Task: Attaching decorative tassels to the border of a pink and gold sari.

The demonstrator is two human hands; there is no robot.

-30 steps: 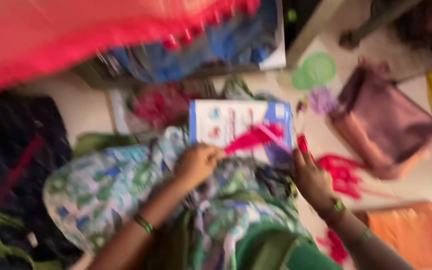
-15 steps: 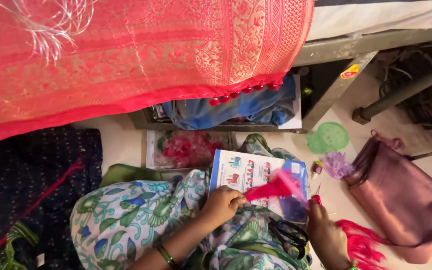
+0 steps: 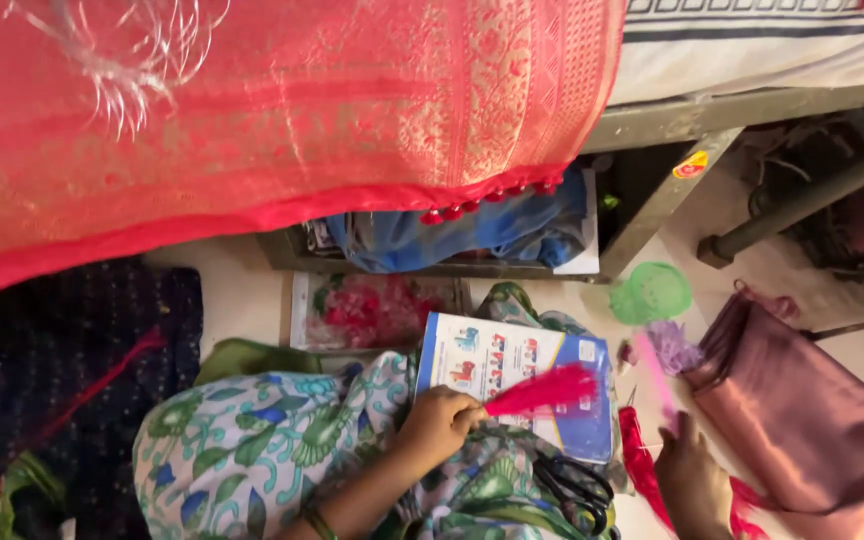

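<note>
Red fabric: a gold-patterned red cloth hangs across the top of the view, its bead-trimmed hem falling just above the blue-and-white booklet on the person's lap.
Left hand: the left hand is closed at the near edge of the booklet, fingers pinched tight on the stem of a pink tassel whose fringe fans out over the printed cover.
Right hand: the right hand, right of the booklet, is curled with fingers bent – it appears to pinch a thin pink strand running up towards a lilac tuft; how firm that hold is cannot be told.
Around the booklet: black scissors lie just below it on the green floral cloth; loose red thread sits between booklet and right hand; a mauve satin bag and a green round lid lie to the right.
Risk: the tassel fringe looks loose – a slackened pinch could let it slide off the tilted booklet into the cloth folds, and the strand could snag the red thread.
</note>
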